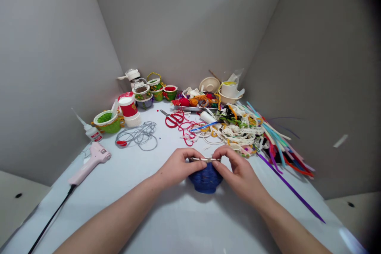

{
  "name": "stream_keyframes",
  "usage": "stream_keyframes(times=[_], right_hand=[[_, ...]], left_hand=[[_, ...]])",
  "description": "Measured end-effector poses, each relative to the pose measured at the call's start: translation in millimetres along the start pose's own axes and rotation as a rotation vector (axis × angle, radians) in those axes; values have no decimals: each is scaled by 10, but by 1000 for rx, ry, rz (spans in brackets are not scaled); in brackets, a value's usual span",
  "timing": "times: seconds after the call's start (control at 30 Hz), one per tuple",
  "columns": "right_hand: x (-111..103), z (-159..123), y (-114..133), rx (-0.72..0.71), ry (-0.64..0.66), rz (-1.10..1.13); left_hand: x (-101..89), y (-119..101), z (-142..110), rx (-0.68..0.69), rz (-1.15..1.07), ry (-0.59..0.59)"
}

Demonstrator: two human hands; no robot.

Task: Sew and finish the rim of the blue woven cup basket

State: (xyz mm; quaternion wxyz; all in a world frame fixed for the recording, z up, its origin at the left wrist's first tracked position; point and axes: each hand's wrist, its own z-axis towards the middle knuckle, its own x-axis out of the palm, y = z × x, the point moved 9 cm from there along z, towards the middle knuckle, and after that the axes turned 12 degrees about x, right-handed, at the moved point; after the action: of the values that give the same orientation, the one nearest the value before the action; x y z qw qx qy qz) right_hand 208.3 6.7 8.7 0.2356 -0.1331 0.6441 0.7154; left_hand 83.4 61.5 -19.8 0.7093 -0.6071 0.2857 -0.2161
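A blue yarn-wrapped bowl (206, 178) stands upright on the table in front of me, between my hands. A thin white cord or strip (204, 160) runs along its rim. My left hand (186, 164) pinches the rim and the white strip at the left, thumb on the near side and fingers behind. On the right, my right hand (233, 166) pinches the same rim close to the other thumb. The fingertips behind the rim are partly hidden, and the bowl's inside does not show.
A pink glue gun (93, 162) with a black cord lies left, near a glue bottle (94, 133) and grey cord (139, 135). Red-handled scissors (174, 119) lie ahead. Small decorated baskets (144, 94) stand at the back. Tangled trims (244, 129) and pipe cleaners (293, 158) spread right.
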Motion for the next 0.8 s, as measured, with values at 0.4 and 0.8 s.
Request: stream_keyframes(times=[0.4, 0.8], right_hand=[[41, -43, 147, -51, 111, 1], [-2, -93, 273, -186, 62, -120]], left_hand=[[115, 37, -52, -126, -113, 54], [140, 4, -78, -134, 10, 51]])
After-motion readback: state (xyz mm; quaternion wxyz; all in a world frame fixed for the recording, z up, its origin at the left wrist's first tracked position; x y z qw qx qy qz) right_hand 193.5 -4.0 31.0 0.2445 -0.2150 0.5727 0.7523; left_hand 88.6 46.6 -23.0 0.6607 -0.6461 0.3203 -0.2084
